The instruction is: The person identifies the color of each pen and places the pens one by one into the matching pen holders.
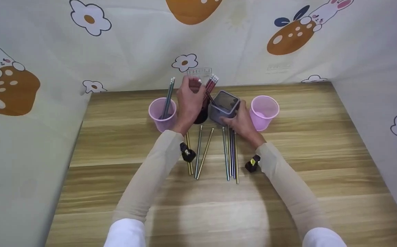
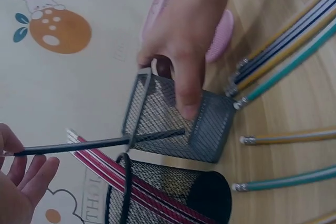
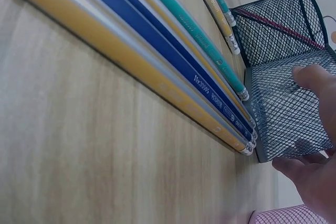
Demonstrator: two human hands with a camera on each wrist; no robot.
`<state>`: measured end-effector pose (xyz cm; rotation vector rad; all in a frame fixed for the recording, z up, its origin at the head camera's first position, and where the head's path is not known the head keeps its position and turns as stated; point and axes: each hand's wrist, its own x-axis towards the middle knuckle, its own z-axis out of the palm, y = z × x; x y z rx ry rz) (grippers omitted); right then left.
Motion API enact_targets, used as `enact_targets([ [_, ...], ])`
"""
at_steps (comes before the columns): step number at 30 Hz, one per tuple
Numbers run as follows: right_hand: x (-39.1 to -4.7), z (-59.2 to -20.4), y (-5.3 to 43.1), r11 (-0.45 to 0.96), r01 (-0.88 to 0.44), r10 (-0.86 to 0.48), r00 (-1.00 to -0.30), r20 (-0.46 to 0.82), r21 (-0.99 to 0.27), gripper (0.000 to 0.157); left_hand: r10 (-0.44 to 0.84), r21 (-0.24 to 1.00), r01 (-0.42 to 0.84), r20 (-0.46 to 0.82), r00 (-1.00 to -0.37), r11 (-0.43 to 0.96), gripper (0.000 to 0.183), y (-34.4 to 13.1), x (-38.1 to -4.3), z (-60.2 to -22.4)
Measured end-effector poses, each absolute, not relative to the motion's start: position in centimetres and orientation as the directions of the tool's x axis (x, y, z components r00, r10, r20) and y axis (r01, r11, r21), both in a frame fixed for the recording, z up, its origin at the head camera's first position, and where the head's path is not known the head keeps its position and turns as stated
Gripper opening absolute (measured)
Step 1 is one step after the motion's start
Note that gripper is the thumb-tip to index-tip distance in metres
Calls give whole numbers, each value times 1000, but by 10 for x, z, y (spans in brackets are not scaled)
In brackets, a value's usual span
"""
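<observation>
Near its eraser end, my left hand [image 1: 190, 101] pinches a dark pencil [image 2: 79, 146]. The pencil slants down into a square grey mesh pen holder [image 1: 219, 116], and its lower part shows through the mesh in the left wrist view. My right hand [image 1: 242, 120] grips that holder at its right side, thumb on the near wall. Beside it on the left is a round black mesh pen holder [image 2: 212, 195] with several red pencils [image 1: 213, 82] leaning in it, partly hidden behind my left hand in the head view.
A pink basket [image 1: 155, 115] at left holds green pencils [image 1: 168, 97]; another pink basket [image 1: 269, 111] stands at right. In front of the holders lie loose pencils: yellow and green ones [image 1: 199, 151] on the left, a row of green, blue and yellow pencils [image 1: 232, 156] on the right. A patterned cloth [image 1: 143, 58] hangs behind.
</observation>
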<state>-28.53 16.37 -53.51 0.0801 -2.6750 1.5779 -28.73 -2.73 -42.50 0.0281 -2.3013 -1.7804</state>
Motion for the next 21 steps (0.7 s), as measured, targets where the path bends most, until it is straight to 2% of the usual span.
enact_targets([
  [9,-285,-536,163,470,-71,-41,-997,59,-880,88,-129,930,59,113,-985,363,21,-28,-287,-441],
  [21,-284,-538,164,463,-76,-45,-997,62,-883,89,-147,920,-24,36,-988,390,20,-33,-289,-454],
])
